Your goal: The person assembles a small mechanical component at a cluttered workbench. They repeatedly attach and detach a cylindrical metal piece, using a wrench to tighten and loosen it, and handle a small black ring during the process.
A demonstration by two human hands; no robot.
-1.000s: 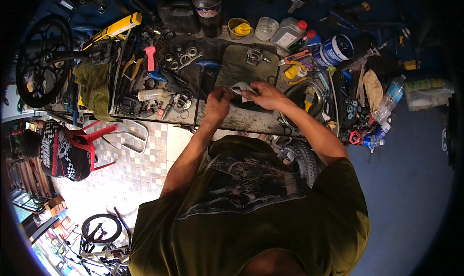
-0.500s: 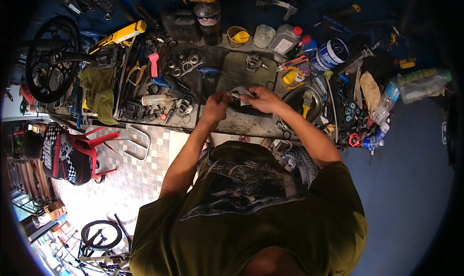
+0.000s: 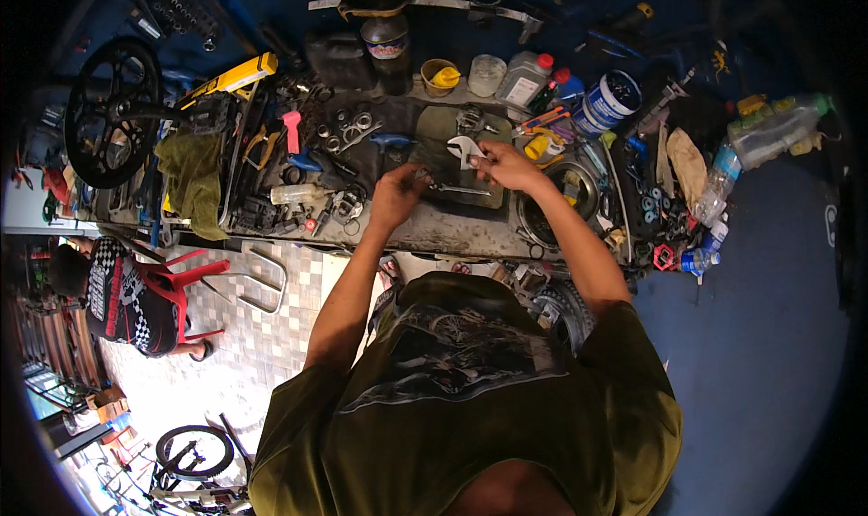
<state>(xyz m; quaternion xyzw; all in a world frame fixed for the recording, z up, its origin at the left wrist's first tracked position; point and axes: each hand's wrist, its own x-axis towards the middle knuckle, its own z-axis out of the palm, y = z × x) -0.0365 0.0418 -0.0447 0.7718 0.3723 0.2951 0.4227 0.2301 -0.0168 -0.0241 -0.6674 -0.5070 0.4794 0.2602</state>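
In my right hand [image 3: 506, 166] is a silver adjustable wrench [image 3: 463, 149], its jaw end pointing up and left over the dark mat [image 3: 437, 123]. My left hand [image 3: 399, 195] is closed near the bench's front edge, its fingertips pinched at a small dark piece too small to name. Just right of those fingers lies a slim silver wrench [image 3: 466, 189]. Beyond the adjustable wrench, a metal bicycle pedal [image 3: 470, 118] rests at the mat's far end. A blue-handled tool [image 3: 391, 140] lies to the mat's left.
Metal rings and small parts [image 3: 348, 129] crowd the bench on the left, by a pink-handled tool [image 3: 291, 132]. At right stand a round metal rim [image 3: 592, 210] and a white-blue bucket [image 3: 608, 103]. Another person [image 3: 131, 294] sits on a red chair at left.
My hands have drawn apart. The right one has moved up and right with the adjustable wrench; the left has shifted slightly. The slim wrench now shows on the bench.
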